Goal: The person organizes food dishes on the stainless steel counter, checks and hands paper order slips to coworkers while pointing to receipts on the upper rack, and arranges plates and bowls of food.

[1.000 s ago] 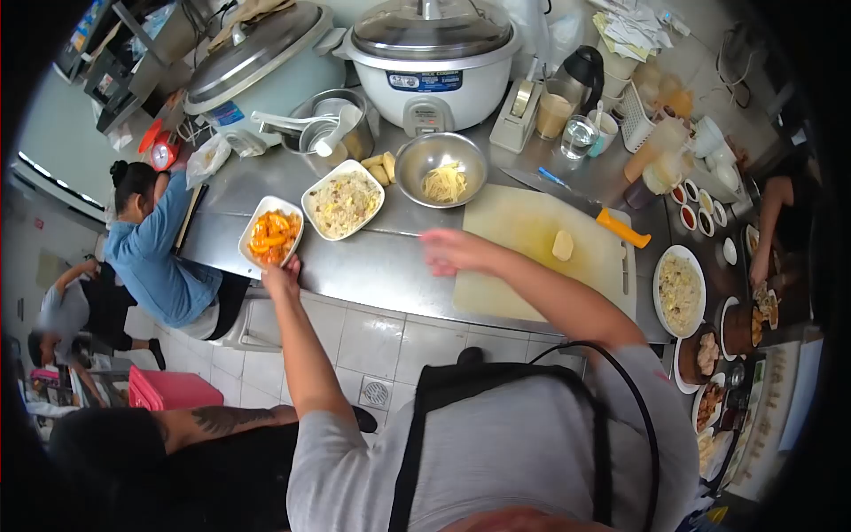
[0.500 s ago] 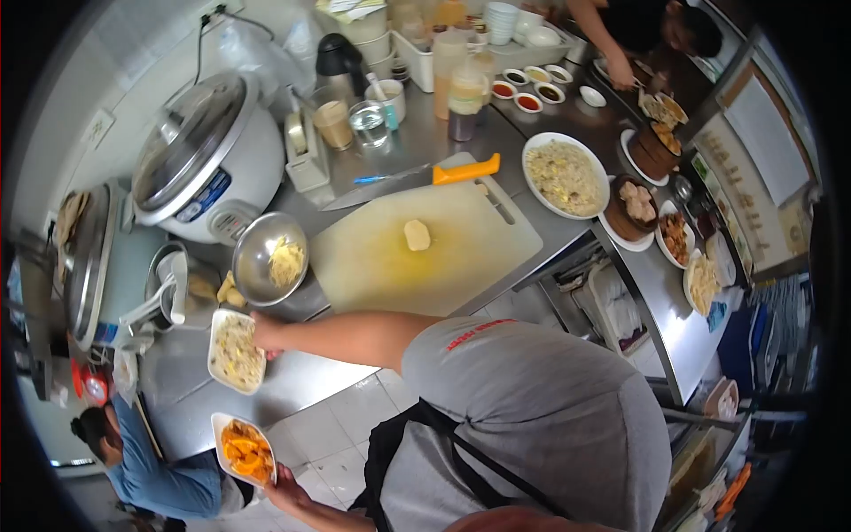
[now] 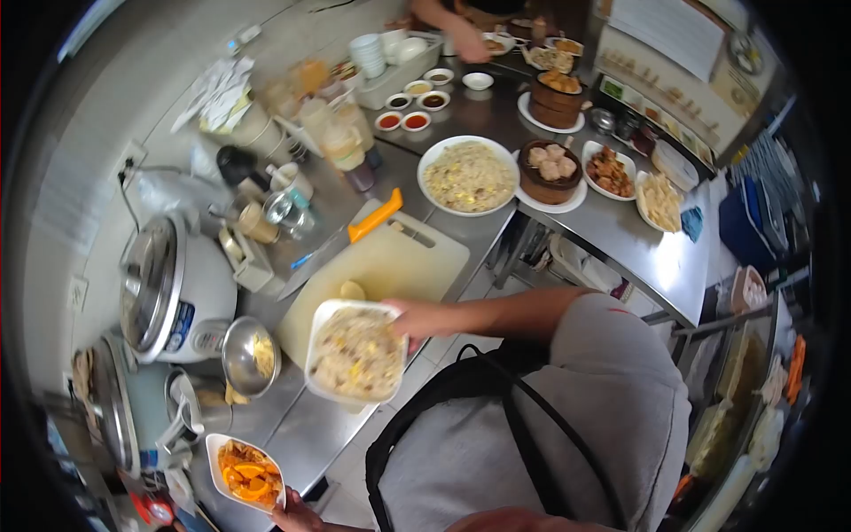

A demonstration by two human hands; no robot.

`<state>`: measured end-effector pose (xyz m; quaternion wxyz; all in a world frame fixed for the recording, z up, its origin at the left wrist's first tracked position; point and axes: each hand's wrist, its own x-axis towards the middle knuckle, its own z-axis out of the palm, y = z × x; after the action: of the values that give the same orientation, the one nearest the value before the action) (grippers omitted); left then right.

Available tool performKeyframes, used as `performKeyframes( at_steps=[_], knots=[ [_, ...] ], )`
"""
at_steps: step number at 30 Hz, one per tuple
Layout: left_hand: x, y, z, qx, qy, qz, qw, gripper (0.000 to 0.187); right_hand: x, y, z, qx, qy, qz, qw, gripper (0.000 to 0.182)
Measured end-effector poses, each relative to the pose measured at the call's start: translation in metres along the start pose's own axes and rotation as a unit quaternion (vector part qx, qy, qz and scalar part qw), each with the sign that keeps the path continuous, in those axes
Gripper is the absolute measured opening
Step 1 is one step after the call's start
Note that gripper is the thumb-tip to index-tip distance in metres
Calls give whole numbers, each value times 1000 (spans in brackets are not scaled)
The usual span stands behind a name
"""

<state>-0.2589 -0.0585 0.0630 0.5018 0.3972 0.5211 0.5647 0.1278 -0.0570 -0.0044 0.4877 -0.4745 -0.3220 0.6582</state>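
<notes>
My right hand (image 3: 415, 323) grips the edge of a white square bowl (image 3: 313, 355) of fried rice (image 3: 356, 346), held over the near edge of the cutting board (image 3: 430, 270). Lower down, my left hand (image 3: 298, 514) pinches the corner of a white dish (image 3: 214, 461) holding saucy pieces topped with orange slices (image 3: 253, 483). Behind the rice bowl, a pale peeled chunk (image 3: 352, 290) lies partly hidden on the board. A knife (image 3: 376, 215) with an orange handle rests along the board's far side. To the left is a steel bowl (image 3: 232, 362) with yellowish shreds inside.
A rice cooker (image 3: 160, 293), squeeze bottles (image 3: 346, 151) and cups line the wall. On the right counter stand a large plate of fried rice (image 3: 468, 176), bamboo steamers (image 3: 551, 164) and filled dishes. At the top, another person's hand (image 3: 470, 43) is near a plate.
My right hand has brought the fried rice bowl up and rightward to the cutting board. My left hand still holds the orange-topped dish. The view has turned, and the person in blue has left the frame.
</notes>
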Motion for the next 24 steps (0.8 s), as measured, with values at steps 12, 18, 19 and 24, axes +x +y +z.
performKeyframes(
  at_steps=[12,18,19,24],
  knots=[
    [32,-65,213,-45,-304,-57,950,44,-290,-10,-149,137,586,-165,782,50],
    [-50,-88,359,-27,-434,-152,887,42,-405,32,-192,158,690,-211,674,54],
    [-66,-91,381,-16,-446,-173,878,42,-421,40,-199,165,697,-215,664,53],
    [-130,-112,460,-41,-518,-249,817,40,-483,57,-226,181,731,-220,620,50]
  ],
)
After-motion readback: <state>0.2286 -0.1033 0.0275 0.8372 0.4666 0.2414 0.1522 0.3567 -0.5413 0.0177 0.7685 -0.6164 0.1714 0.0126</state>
